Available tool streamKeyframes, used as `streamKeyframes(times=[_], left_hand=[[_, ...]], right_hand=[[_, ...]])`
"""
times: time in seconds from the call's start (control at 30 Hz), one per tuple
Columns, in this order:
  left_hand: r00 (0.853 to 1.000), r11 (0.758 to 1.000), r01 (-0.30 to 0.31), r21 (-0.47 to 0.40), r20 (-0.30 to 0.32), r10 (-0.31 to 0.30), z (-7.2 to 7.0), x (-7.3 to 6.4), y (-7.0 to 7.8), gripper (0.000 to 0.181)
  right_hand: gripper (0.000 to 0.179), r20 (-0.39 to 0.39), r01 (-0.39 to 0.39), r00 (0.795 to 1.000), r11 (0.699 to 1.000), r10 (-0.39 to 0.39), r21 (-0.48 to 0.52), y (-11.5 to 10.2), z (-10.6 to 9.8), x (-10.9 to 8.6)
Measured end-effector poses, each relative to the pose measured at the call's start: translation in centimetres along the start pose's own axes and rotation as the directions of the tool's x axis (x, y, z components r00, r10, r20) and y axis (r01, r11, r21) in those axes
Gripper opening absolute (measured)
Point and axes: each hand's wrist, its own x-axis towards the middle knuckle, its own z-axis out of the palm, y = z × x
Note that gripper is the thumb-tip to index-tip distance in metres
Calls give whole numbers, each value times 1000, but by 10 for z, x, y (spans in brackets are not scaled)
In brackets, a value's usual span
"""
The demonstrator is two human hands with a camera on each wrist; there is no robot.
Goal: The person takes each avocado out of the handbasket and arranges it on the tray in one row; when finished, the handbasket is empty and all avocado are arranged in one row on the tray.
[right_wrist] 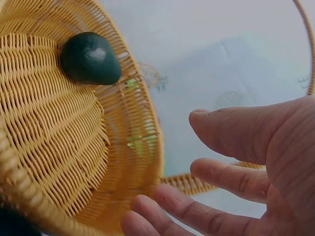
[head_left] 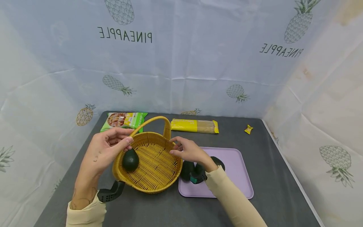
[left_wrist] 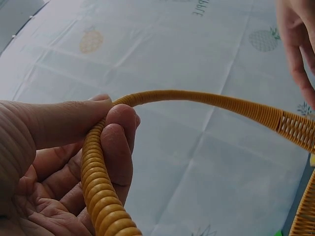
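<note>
My left hand (head_left: 102, 151) pinches the handle (left_wrist: 197, 95) of a yellow woven basket (head_left: 156, 167) between thumb and fingers. Inside the basket, against its left wall, lies one dark green avocado (head_left: 130, 160), also visible in the right wrist view (right_wrist: 90, 59). At the basket's right rim, below the far end of the handle, is my right hand (head_left: 190, 152); its fingers are loosely spread with nothing between them. Under the right wrist, several dark avocados (head_left: 187, 170) lie on a light purple tray (head_left: 238, 176), partly hidden by the forearm and wrist camera.
Behind the basket are a green snack-like packet (head_left: 124, 119) and a yellow pack of noodles (head_left: 194, 125). A small yellow wrapped candy (head_left: 248, 129) lies at the far right of the grey table (head_left: 272, 176). Pineapple-print cloth (head_left: 198, 60) hangs around the table.
</note>
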Motion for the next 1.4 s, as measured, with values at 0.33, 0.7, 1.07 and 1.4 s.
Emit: streamKeyframes(times=[0.33, 0.7, 1.07, 1.4], left_hand=[[1000, 1000, 1, -9, 1, -1, -1, 0, -1, 29], [1000, 1000, -8, -8, -3, 8, -1, 0, -2, 28], [1000, 1000, -8, 5, 0, 8, -1, 2, -2, 28], [1000, 1000, -6, 16, -9, 6, 0, 2, -2, 26]], right_hand=[[42, 51, -7, 999, 999, 9, -46, -15, 16, 32], [47, 99, -16, 995, 996, 25, -87, -34, 38, 63], [48, 121, 17, 993, 992, -1, -127, -38, 58, 86], [51, 168, 7, 986, 990, 17, -143, -39, 77, 96]])
